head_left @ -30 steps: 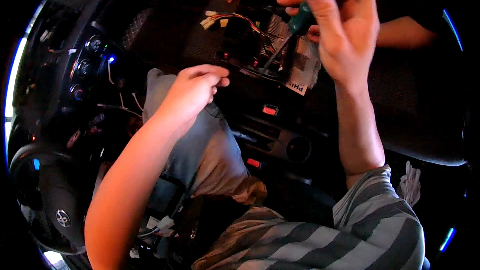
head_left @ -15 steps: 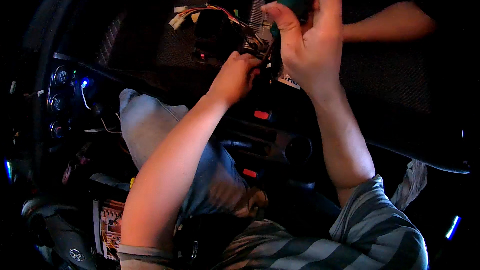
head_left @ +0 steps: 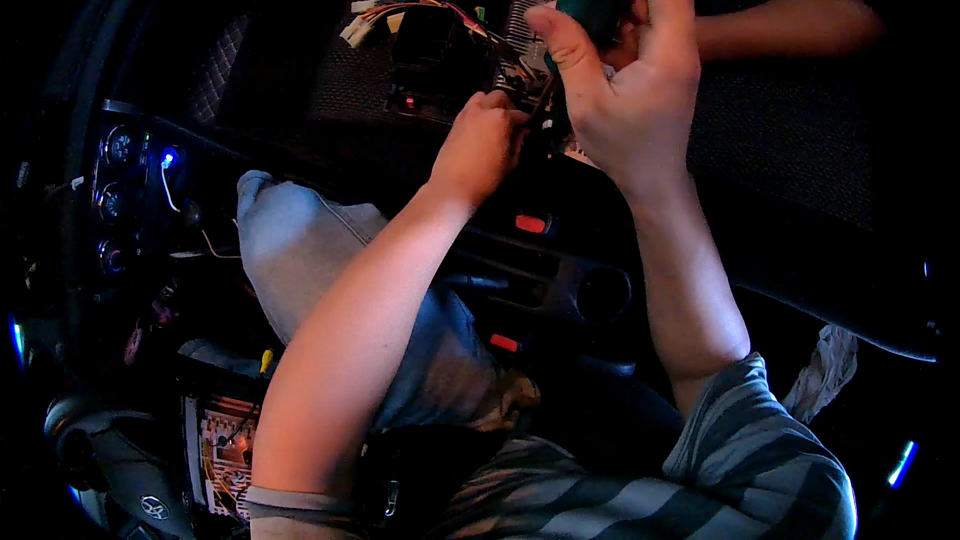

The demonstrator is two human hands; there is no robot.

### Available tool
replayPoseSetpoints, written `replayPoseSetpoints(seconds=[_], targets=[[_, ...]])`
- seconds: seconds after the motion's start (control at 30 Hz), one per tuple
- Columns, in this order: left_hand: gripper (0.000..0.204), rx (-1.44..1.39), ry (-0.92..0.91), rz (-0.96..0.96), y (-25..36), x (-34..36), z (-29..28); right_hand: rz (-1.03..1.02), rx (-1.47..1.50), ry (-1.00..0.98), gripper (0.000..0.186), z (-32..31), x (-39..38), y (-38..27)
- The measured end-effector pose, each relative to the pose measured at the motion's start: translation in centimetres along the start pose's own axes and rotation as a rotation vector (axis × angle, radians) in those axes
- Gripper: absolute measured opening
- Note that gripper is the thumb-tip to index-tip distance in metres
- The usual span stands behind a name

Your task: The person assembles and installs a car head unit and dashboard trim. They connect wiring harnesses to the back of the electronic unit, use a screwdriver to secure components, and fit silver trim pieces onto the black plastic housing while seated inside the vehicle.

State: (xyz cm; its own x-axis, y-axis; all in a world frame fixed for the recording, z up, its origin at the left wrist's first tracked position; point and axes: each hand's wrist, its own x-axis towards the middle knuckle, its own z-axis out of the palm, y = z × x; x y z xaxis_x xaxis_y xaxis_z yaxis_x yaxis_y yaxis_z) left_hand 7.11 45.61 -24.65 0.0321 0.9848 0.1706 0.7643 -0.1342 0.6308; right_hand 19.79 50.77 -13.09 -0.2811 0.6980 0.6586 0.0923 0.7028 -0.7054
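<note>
Screwdriver [head_left: 594, 6] fills right hand [head_left: 638, 105]; left hand [head_left: 482, 148] curls near its shaft [head_left: 545, 98], grip unclear.

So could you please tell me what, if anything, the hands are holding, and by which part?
The right hand grips the green screwdriver by its handle. Whether the left hand holds anything cannot be told.

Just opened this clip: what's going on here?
The person's right hand holds a green-handled screwdriver, slanting down toward an electronic unit on a car seat. The left hand is beside the screwdriver's lower end; what its grip holds, if anything, is unclear. Coloured wires lie by the unit, and another person's forearm shows at the upper right.
</note>
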Motion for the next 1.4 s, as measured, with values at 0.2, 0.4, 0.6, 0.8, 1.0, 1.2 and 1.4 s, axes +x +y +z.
replayPoseSetpoints(seconds=[0.2, 0.4, 0.6, 0.8, 1.0, 1.2, 1.4], targets=[[0.016, 0.031, 0.022, 0.087, -0.7, -0.1, 0.4, -0.082, 0.094, 0.051, 0.045, 0.4, 0.1, 1.0], [0.015, 0.064, -0.001, 0.085, -0.6, -0.4, 0.6, 0.122, 0.011, 0.059, 0.039, 0.6, 0.2, -0.4], [0.015, 0.094, -0.024, 0.054, -0.1, -0.2, 0.3, 0.034, 0.139, 0.031, 0.038, 0.9, 0.0, 1.3], [0.013, 0.05, 0.004, 0.089, -0.7, -0.8, 0.4, 0.057, 0.334, 0.01, 0.039, 1.1, -0.9, 1.1], [0.017, 0.032, 0.022, 0.122, -1.3, -0.8, 0.9, 0.226, 0.519, 0.102, 0.025, 1.3, -0.9, 1.1], [0.015, 0.035, 0.022, 0.11, -1.1, -0.8, 0.9, 0.217, 0.679, 0.09, 0.038, 1.4, -0.4, 0.9], [0.011, 0.043, 0.017, 0.126, -1.1, -0.9, 1.1, 0.272, 0.681, 0.027, 0.036, 0.6, 0.2, 1.3]])
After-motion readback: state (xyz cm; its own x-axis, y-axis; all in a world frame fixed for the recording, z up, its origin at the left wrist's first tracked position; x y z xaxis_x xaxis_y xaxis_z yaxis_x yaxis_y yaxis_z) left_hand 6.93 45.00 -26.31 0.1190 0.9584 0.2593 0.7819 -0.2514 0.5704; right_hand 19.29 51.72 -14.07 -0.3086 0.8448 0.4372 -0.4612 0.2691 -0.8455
